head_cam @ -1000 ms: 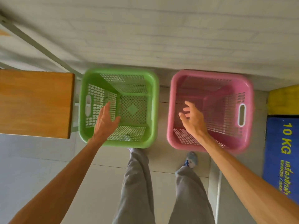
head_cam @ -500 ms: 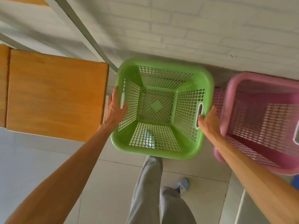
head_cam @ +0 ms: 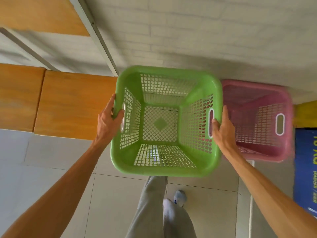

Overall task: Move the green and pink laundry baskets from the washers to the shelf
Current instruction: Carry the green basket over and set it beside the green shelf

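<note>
An empty green laundry basket (head_cam: 164, 162) with latticed walls fills the middle of the view, raised above the floor. My left hand (head_cam: 107, 121) grips its left rim at the handle slot. My right hand (head_cam: 223, 128) grips the right rim at the other slot. Directly to the right stands an empty pink laundry basket (head_cam: 267, 152), lower down and untouched, partly hidden behind my right hand and the green basket's wall. A wooden shelf board (head_cam: 68, 103) lies to the left of the green basket, with a higher board (head_cam: 39, 16) at the top left.
A grey metal shelf post (head_cam: 96, 35) runs diagonally above the basket against a white brick wall (head_cam: 205, 31). A blue and yellow washer front (head_cam: 305, 160) sits at the right edge. Below are a tiled floor (head_cam: 111, 194), my grey trouser legs and a shoe.
From hovering over both baskets, my hands have closed on the two sides of the green basket. It now sits higher and larger in view, overlapping the pink one.
</note>
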Available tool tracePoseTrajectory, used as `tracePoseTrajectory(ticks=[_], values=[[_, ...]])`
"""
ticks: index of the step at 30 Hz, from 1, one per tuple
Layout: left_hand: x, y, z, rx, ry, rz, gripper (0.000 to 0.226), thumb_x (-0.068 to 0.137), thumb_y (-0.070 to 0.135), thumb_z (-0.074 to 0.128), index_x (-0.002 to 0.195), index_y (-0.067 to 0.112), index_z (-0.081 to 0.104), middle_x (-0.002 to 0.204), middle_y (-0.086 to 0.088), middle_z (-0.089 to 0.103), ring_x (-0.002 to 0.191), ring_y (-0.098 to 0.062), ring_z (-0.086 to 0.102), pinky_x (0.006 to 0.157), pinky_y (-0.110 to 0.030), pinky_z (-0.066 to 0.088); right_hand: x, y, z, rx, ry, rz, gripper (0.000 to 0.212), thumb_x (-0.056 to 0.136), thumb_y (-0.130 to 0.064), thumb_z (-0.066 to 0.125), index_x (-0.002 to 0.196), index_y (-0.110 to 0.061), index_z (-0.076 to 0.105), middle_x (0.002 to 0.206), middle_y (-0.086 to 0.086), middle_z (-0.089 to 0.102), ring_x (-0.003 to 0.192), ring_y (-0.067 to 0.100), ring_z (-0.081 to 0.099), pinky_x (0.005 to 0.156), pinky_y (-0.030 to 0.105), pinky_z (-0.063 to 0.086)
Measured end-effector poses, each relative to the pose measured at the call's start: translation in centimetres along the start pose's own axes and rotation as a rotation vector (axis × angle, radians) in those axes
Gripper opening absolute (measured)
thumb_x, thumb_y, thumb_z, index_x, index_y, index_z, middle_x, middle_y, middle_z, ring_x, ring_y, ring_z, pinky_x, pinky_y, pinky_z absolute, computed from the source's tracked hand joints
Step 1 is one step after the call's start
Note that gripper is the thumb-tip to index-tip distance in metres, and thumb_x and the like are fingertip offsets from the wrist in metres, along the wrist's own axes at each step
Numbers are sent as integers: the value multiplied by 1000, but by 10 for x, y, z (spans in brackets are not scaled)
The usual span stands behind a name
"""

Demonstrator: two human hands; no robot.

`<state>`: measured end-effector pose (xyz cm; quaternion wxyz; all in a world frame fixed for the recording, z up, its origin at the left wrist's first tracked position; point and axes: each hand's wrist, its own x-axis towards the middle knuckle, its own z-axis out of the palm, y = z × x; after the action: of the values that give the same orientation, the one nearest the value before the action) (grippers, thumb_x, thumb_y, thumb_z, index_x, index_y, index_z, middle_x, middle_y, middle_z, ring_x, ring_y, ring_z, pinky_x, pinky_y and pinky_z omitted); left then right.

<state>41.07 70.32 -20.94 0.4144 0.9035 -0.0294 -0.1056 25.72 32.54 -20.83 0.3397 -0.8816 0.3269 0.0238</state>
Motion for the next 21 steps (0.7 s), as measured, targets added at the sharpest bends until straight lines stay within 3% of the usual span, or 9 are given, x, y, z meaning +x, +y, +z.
tracePoseTrajectory(ticks=[2,6,8,10,12,14,16,18,21], values=[[-48,41,-39,-25,52,11,62,95,32,59,151,32,32,86,29,62,56,-27,69,38,-36,54,-46,-21,-55,35,16,-45,64,103,-25,48,159,-16,19,134,18,61,94,29,72,84,16,55],[-159,101,-116,-93,187,39,64,92,29,58,150,27,33,87,47,60,57,12,59,49,-8,49,-130,-62,-153,71,15,-187,62,104,-28,49,159,-25,21,100,13,72,68,16,69,62,22,58],[-215,120,-155,-124,254,7,65,91,34,57,151,30,32,97,41,62,65,21,55,57,-2,45,-169,-85,-185,106,17,-281,59,104,-29,48,158,-28,25,79,2,69,55,0,66,52,12,54],[-270,127,-189,-103,301,-69,66,90,40,55,151,35,31,101,16,67,64,19,55,56,-3,41,-208,-111,-205,109,9,-368,55,102,-33,47,155,-31,32,71,-11,61,55,-5,63,45,2,43],[-327,118,-219,-55,382,-125,64,91,42,53,150,35,31,86,3,66,57,12,56,50,-7,38,-242,-137,-207,80,-12,-439,55,98,-39,46,152,-33,36,74,-3,66,55,4,61,51,12,46],[-383,96,-245,-37,463,-169,63,93,40,52,151,35,30,87,-2,66,60,3,60,51,-10,40,-272,-165,-193,61,-47,-496,60,96,-39,49,153,-28,35,94,14,72,69,20,62,66,24,47],[-439,66,-269,-10,522,-263,69,93,37,56,153,36,22,101,-10,65,75,-11,62,63,-26,49,-304,-195,-167,60,-131,-574,61,99,-31,54,155,-24,33,113,18,70,84,22,65,77,21,48],[-495,29,-294,53,575,-361,79,91,28,60,155,35,13,108,-8,58,85,-21,58,73,-41,51,-343,-230,-132,27,-233,-676,60,101,-29,53,156,-27,31,104,7,72,73,22,68,68,1,45],[-577,-24,-341,81,658,-504,83,92,23,57,154,40,5,102,-2,51,81,-16,51,68,-35,44,-405,-290,-71,-9,-374,-810,59,100,-33,50,156,-24,32,100,13,73,66,17,67,55,1,45]])
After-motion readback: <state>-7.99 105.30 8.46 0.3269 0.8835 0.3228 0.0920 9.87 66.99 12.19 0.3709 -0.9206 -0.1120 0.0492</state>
